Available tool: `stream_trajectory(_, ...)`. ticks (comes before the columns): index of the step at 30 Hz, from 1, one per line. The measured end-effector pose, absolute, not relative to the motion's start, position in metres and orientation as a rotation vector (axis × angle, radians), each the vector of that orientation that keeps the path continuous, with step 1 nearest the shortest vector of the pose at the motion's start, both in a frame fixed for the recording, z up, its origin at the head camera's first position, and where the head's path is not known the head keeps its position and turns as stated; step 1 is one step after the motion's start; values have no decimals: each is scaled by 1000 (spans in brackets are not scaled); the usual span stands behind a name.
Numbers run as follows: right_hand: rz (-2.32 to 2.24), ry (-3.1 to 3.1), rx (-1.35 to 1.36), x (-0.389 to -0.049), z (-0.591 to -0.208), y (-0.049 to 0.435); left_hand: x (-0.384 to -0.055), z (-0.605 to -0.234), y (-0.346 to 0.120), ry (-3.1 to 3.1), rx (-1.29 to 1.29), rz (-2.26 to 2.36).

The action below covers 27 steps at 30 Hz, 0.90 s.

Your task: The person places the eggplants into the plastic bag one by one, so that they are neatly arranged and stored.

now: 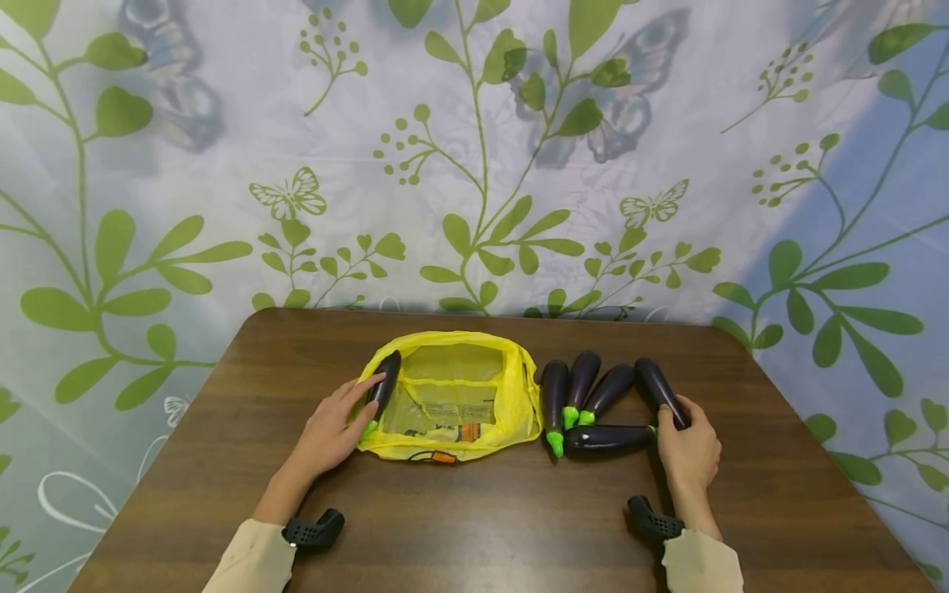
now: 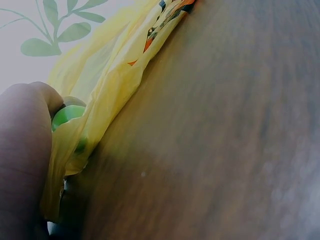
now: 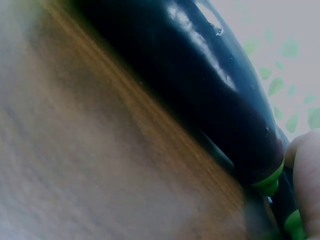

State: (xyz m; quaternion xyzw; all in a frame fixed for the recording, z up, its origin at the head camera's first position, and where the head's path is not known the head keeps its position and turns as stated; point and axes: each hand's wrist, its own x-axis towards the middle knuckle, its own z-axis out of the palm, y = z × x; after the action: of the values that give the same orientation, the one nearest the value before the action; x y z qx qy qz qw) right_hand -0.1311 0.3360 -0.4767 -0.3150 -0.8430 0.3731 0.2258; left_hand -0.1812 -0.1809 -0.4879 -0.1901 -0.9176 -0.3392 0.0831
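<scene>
A yellow plastic bag (image 1: 519,403) lies with its mouth spread wide on the table. At its left side my left hand (image 1: 337,428) grips a dark purple eggplant (image 1: 385,383), which leans against the bag's inner edge. In the left wrist view the thumb (image 2: 30,120) bends over the green stem end (image 2: 67,116), and yellow plastic lies against the hand. My right hand (image 1: 689,445) holds another eggplant (image 1: 654,383) by its near end, right of the group. Beside it lies a sideways eggplant (image 1: 608,438), large in the right wrist view.
Between the bag and my right hand, more eggplants (image 1: 554,399) fan out, green stems toward me. The brown wooden table (image 1: 474,527) ends at a patterned cloth backdrop (image 1: 474,165). An orange-and-black tag (image 1: 443,457) shows at the bag's near edge.
</scene>
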Motion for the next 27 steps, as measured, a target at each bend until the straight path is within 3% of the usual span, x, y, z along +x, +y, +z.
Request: stream_trajectory(27, 1021, -2418, -819, -128, -473, 335, -180, -487, -181, -2752, -553, -1002)
